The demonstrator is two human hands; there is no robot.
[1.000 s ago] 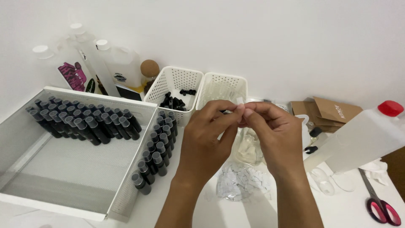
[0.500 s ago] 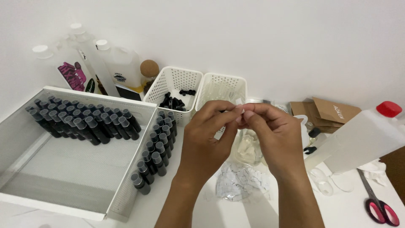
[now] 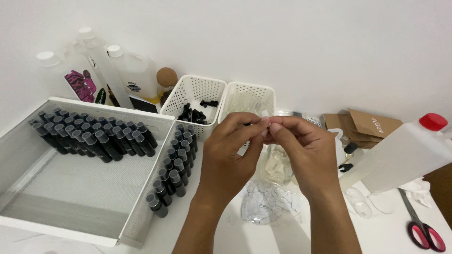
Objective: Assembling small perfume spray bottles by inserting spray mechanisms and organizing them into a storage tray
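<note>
My left hand [image 3: 230,155] and my right hand [image 3: 303,150] meet at the fingertips above the table, pinching a tiny pale piece [image 3: 265,113] between them; its kind is too small to tell. Under my hands lie a clear bag of small white labels [image 3: 268,202] and a clear container [image 3: 278,164]. Left of my hands, a row of small dark bottles with black caps [image 3: 172,171] leans against the outside of a white tray [image 3: 70,226]. Inside that tray more dark bottles [image 3: 89,134] lie in rows.
Two white perforated baskets stand at the back: one [image 3: 190,91] holds black caps, the other [image 3: 247,99] clear parts. Large plastic jugs [image 3: 134,75] stand at the back left. At right are a white bottle with a red cap [image 3: 405,150], brown paper bags [image 3: 367,124] and red-handled scissors [image 3: 421,228].
</note>
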